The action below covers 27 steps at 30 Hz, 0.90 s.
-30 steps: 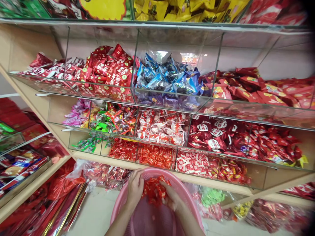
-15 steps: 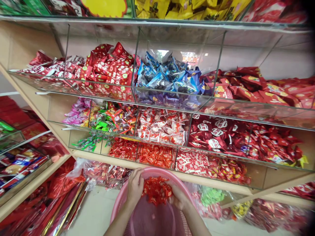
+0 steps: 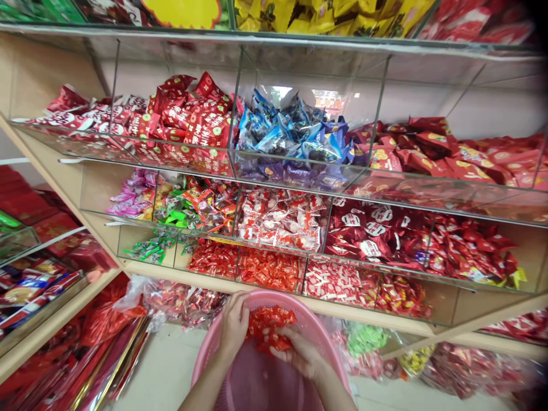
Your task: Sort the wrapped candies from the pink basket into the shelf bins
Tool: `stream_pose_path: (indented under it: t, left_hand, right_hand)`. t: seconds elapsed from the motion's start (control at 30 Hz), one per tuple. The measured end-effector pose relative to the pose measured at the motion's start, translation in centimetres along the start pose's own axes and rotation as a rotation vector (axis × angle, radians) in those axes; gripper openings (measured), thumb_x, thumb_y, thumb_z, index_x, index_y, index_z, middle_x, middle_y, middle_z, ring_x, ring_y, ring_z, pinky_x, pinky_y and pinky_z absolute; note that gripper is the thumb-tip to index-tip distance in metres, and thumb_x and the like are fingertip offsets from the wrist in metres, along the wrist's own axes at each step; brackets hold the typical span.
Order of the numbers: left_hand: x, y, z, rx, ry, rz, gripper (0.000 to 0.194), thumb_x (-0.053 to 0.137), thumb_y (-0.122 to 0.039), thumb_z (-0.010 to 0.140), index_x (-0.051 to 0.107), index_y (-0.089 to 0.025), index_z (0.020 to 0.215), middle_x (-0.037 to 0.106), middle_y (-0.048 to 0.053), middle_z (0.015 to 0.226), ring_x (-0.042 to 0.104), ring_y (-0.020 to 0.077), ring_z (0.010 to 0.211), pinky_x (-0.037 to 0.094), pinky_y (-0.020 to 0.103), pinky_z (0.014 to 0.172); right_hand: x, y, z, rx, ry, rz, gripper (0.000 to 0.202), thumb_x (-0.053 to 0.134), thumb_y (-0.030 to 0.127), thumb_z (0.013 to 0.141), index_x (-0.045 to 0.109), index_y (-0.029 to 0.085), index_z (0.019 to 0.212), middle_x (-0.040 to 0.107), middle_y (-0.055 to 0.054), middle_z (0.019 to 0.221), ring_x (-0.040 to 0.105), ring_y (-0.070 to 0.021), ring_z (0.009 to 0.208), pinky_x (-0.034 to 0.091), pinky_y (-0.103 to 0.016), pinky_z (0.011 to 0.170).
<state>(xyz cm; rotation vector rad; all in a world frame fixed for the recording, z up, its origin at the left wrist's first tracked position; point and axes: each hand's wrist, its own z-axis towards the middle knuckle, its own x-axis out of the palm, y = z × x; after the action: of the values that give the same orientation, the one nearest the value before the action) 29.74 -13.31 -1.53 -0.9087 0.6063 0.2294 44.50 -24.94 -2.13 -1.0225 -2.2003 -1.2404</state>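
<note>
A pink plastic basket [image 3: 310, 311] with mesh sides stands low in front of me. My left hand [image 3: 234, 322] is at its far left rim, fingers curled over the edge. Inside the basket, against the far wall, lies a heap of small red-wrapped candies [image 3: 272, 319]. My right hand [image 3: 297, 351] is in the basket at the near right side of the heap. Its fingers and thumb are around some of the red candies, partly hiding them. The lower middle of the basket is dark and blurred.
Ahead, a wooden shelf [image 3: 171, 274] with clear partitions holds wrapped candies and snacks, including orange-red candies [image 3: 270, 268] just beyond the basket. Bagged goods [image 3: 184, 302] lie beneath it. At left, rolled red and gold items [image 3: 111, 365] lean on the tiled floor.
My right hand has moved left and slightly down into the heap, and some red candies have shifted. The left hand stays at the rim.
</note>
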Motion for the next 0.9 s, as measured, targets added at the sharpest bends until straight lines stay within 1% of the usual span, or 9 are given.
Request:
stream_pose_path:
  t: [0.17,0.27,0.37,0.47,0.57,0.67,0.8,0.83,0.9]
  left_hand:
    - [-0.1,0.2,0.0,-0.011,-0.025,-0.033,0.030,0.034,-0.014,0.080,0.056,-0.019,0.101,0.056,0.007,0.103,0.051,0.0180,0.100,0.042,0.036,0.088]
    - [-0.2,0.4,0.1,-0.033,-0.042,-0.037,0.030,0.034,-0.015,0.081,0.056,-0.018,0.101,0.056,0.007,0.104,0.050,0.0180,0.101,0.041,0.036,0.089]
    - [-0.4,0.5,0.1,-0.036,-0.053,-0.035,0.029,0.035,-0.015,0.081,0.056,-0.018,0.100,0.056,0.007,0.103,0.050,0.0180,0.100,0.041,0.036,0.089]
    - [-0.4,0.6,0.1,-0.030,-0.052,-0.032,0.029,0.035,-0.014,0.081,0.056,-0.018,0.100,0.055,0.007,0.104,0.050,0.0180,0.101,0.041,0.036,0.089]
    - [-0.2,0.8,0.1,-0.035,-0.052,-0.030,0.030,0.035,-0.014,0.080,0.056,-0.018,0.101,0.055,0.006,0.105,0.050,0.0177,0.102,0.041,0.036,0.090]
    - [0.0,1.0,0.0,-0.022,-0.068,-0.035,0.030,0.035,-0.014,0.079,0.056,-0.019,0.100,0.055,0.006,0.104,0.050,0.0179,0.101,0.041,0.035,0.090]
    - [0.0,1.1,0.0,-0.027,-0.067,-0.033,0.029,0.036,-0.015,0.080,0.056,-0.018,0.100,0.056,0.006,0.104,0.050,0.0174,0.102,0.041,0.035,0.090]
    - [0.0,1.1,0.0,-0.028,-0.063,-0.032,0.029,0.036,-0.014,0.080,0.056,-0.018,0.100,0.056,0.006,0.104,0.050,0.0173,0.102,0.041,0.035,0.090]
    - [-0.1,1.0,0.0,-0.024,-0.066,-0.032,0.029,0.036,-0.014,0.080,0.056,-0.018,0.100,0.056,0.006,0.104,0.050,0.0175,0.101,0.041,0.035,0.090]
  right_hand:
    - [1.1,-0.5,0.8,-0.005,0.058,-0.073,0.019,0.067,0.024,0.067,0.061,0.013,0.082,0.066,-0.005,0.080,0.062,-0.0145,0.071,0.051,-0.024,0.062]
    - [1.8,-0.9,1.6,0.020,0.029,-0.065,0.013,0.065,0.020,0.066,0.060,0.016,0.077,0.065,-0.002,0.076,0.061,-0.0137,0.068,0.051,-0.027,0.063]
    - [2.4,-1.2,2.2,-0.007,-0.024,-0.056,0.009,0.063,0.012,0.065,0.059,0.018,0.070,0.064,0.000,0.074,0.060,-0.0128,0.070,0.051,-0.027,0.067]
    - [2.9,-1.1,2.4,-0.021,-0.028,-0.078,0.013,0.063,0.010,0.065,0.059,0.019,0.073,0.064,0.001,0.076,0.061,-0.0134,0.076,0.051,-0.025,0.069]
    - [3.1,-0.6,2.4,-0.009,-0.018,-0.114,0.014,0.065,0.016,0.065,0.058,0.020,0.077,0.064,0.001,0.078,0.061,-0.0137,0.074,0.052,-0.026,0.065]
    - [2.9,-0.2,3.0,-0.037,-0.095,-0.068,0.015,0.068,0.021,0.066,0.056,0.019,0.075,0.063,0.001,0.078,0.061,-0.0122,0.072,0.054,-0.026,0.065]
    - [2.6,-0.1,4.0,-0.108,-0.230,0.045,0.018,0.068,0.017,0.065,0.052,0.019,0.072,0.063,0.002,0.076,0.062,-0.0114,0.073,0.054,-0.023,0.066]
    - [2.6,-0.1,4.1,-0.104,-0.237,0.042,0.018,0.068,0.018,0.065,0.052,0.019,0.073,0.063,0.002,0.075,0.062,-0.0118,0.072,0.054,-0.023,0.064]
    - [2.5,-0.2,4.1,-0.076,-0.216,-0.034,0.016,0.066,0.024,0.068,0.052,0.020,0.074,0.064,0.001,0.072,0.062,-0.0120,0.063,0.053,-0.022,0.054]
